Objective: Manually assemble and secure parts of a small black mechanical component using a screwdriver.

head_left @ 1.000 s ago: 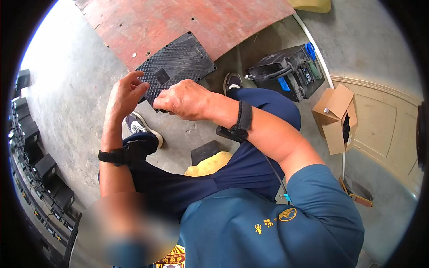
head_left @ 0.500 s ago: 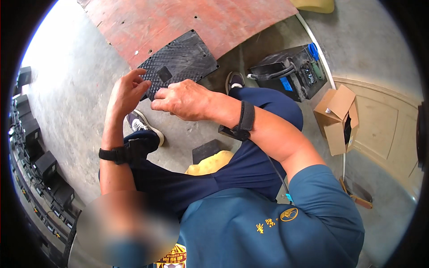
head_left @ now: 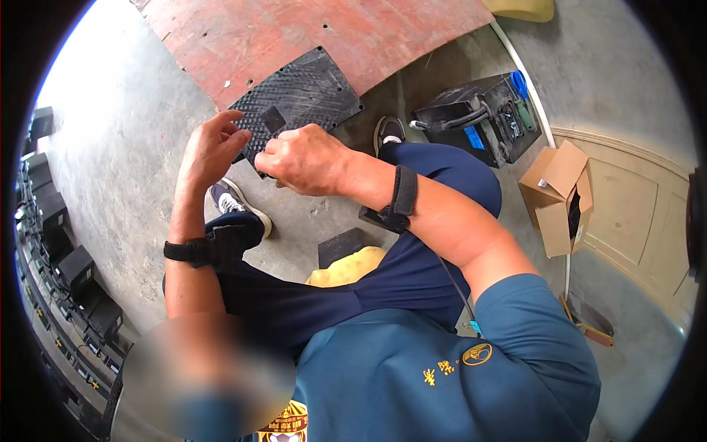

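A black plate (head_left: 313,92) with a ribbed, dimpled surface and holes along its edge lies partly on a worn reddish board (head_left: 353,33). Its near end juts past the board's edge toward me. My left hand (head_left: 208,151) is at the plate's left near corner, thumb and index finger apart with a gap between them. At the near right corner, my right hand (head_left: 309,158) has its fingers curled and pinched together; whatever lies between the fingertips is hidden. A dark smooth rectangle (head_left: 273,118) is set in the plate between the two hands.
To the right stands a black toolbox (head_left: 460,121) with blue-handled and green-handled tools. An open cardboard box (head_left: 554,195) sits beyond it. Below my legs are a yellow cushion-like object (head_left: 350,267) and a dark block (head_left: 341,247). Several black boxes (head_left: 77,269) line the left.
My right hand has shifted slightly up and right, its fingers drawn closer together. The left hand and the plate look nearly unchanged.
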Tool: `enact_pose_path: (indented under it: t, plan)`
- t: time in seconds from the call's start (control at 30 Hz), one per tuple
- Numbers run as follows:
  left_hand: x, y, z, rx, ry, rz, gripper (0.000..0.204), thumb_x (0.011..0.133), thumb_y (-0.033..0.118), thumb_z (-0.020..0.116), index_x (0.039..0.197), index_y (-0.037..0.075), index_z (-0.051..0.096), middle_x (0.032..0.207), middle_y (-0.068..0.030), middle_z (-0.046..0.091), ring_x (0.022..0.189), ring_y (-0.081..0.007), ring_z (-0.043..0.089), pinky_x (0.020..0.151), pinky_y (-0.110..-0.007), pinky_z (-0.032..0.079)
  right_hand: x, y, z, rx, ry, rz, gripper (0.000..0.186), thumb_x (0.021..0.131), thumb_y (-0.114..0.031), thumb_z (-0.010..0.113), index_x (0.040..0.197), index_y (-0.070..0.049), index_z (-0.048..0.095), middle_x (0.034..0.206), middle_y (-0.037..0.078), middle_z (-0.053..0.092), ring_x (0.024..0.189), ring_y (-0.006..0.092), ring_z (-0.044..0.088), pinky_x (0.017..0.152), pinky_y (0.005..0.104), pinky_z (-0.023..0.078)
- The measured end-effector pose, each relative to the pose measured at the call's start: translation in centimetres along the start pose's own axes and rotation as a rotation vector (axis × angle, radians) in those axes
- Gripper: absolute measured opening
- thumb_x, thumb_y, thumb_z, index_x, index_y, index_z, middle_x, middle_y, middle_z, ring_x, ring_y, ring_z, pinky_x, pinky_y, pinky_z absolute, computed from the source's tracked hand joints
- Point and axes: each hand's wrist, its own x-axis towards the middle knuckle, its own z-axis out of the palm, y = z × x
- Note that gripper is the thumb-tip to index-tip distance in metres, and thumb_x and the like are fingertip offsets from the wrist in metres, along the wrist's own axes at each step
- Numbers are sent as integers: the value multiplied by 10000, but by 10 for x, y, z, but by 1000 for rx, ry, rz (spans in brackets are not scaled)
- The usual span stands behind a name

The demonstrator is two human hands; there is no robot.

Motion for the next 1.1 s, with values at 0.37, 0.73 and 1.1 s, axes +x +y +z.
enact_pose_path:
  t: [0.37,0.73,1.1]
  plan:
    - [0,1,-1,17,-3,-15,416,867,187,732,1228,-6,657,936,-164,726,831,-237,699,752,-359,556,-3,7,3,65,-38,-24,201,810,-113,693,998,-99,624,939,75,664,879,292,706,691,409,587]
    - [1,-2,0,13,-1,-11,406,866,183,732,1221,-1,661,935,-163,727,836,-236,701,749,-357,556,-2,2,3,34,41,-3,249,761,-169,771,931,-89,607,895,73,663,839,275,704,676,409,586]
    - [0,-3,0,1,-2,18,405,877,187,720,1226,-7,650,907,-143,716,803,-212,682,724,-350,547,-2,8,2,114,44,-72,133,805,-130,691,908,-94,615,902,61,663,859,283,681,674,416,575]
